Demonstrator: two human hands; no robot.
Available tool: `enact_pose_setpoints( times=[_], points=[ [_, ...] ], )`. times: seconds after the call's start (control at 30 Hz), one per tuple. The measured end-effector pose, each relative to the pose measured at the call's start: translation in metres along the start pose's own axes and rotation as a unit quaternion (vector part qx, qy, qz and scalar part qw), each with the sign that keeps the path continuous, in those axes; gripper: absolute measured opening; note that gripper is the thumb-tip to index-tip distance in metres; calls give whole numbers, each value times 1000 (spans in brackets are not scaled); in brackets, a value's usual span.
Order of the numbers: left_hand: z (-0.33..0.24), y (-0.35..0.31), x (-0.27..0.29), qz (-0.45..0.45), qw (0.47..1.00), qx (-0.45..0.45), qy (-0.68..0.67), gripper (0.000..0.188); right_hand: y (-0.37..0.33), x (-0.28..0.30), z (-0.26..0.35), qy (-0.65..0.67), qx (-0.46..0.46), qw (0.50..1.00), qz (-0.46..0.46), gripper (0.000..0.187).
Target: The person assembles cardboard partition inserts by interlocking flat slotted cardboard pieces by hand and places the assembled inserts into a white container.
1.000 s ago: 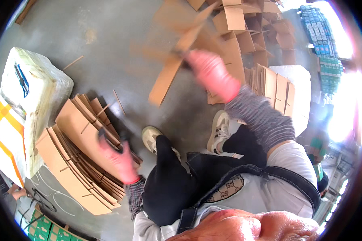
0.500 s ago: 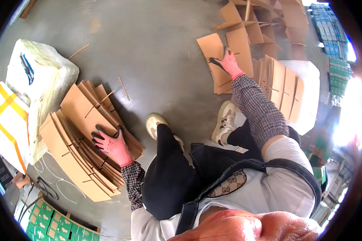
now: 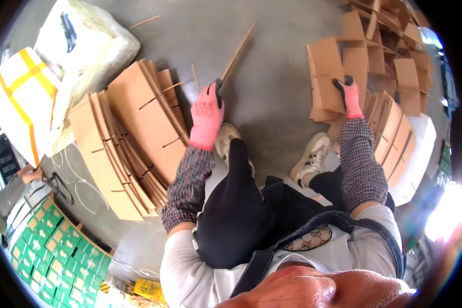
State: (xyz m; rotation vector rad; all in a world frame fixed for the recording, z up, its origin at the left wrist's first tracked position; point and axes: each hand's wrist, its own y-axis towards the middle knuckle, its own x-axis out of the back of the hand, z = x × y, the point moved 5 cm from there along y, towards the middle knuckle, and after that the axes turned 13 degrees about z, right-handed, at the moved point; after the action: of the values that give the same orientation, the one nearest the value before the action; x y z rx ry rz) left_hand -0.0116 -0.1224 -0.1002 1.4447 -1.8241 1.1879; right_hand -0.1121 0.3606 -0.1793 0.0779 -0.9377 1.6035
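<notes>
My left hand [image 3: 207, 114], in a pink glove with dark fingertips, is closed on a slotted cardboard sheet [image 3: 239, 45] that shows nearly edge-on and points away over the floor. To its left leans a stack of slotted cardboard sheets [image 3: 143, 110], with another row of sheets [image 3: 108, 159] beside it. On the right, my gloved right hand [image 3: 350, 96] grips the edge of a cardboard divider [image 3: 325, 77], thumb and fingers around it. Interlocked cardboard dividers [image 3: 377, 56] stand just beyond that hand.
More slotted sheets [image 3: 395, 133] lean against a white block [image 3: 421, 154] at the right. A wrapped white bale [image 3: 102, 38] carries a dark utility knife [image 3: 68, 33] at the far left. Green boxes [image 3: 61, 251] are stacked at the lower left. Cardboard scraps [image 3: 145, 22] lie on the grey floor.
My left hand has left the stack at the left with a cardboard sheet and moved toward the middle. My right hand still grips the divider. The view has shifted.
</notes>
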Motion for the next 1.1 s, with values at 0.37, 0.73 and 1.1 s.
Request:
enact_pose_setpoints(
  times=[0.37,0.73,1.1],
  points=[
    [-40,102,-43,160,984,42,59,51,-88,-164,261,-399,303,865,31,51],
    [-38,96,-62,86,995,21,49,24,-55,-206,242,-457,243,842,151,51],
    [-67,54,-80,66,996,-54,23,49,-61,-202,163,-394,282,859,165,53]
  ],
)
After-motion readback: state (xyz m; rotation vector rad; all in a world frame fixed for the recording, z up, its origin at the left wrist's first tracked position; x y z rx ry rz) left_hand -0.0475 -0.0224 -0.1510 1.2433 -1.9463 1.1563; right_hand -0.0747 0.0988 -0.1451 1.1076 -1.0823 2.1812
